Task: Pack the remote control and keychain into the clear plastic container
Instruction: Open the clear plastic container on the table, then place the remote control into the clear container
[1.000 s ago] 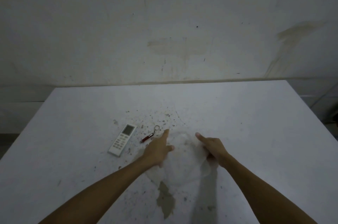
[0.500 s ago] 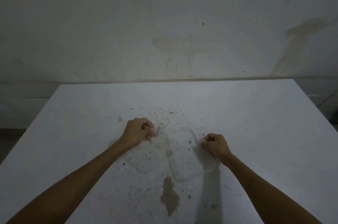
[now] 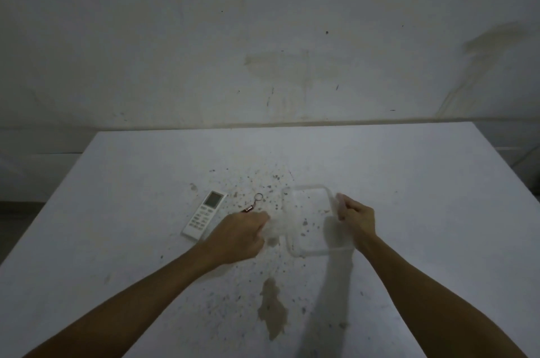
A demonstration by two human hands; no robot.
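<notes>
The right hand (image 3: 355, 219) grips the right rim of the clear plastic container (image 3: 309, 223); the left hand (image 3: 239, 236) pinches its blurred left part. Keychain (image 3: 254, 203) and remote control (image 3: 204, 214) lie left on the desk (image 3: 423, 197), whose edges stay well apart.

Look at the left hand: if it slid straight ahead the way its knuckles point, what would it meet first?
Probably the keychain. The left hand points up and slightly right, and the keychain's red end lies just beyond its knuckles. The remote control lies off to the left.
</notes>
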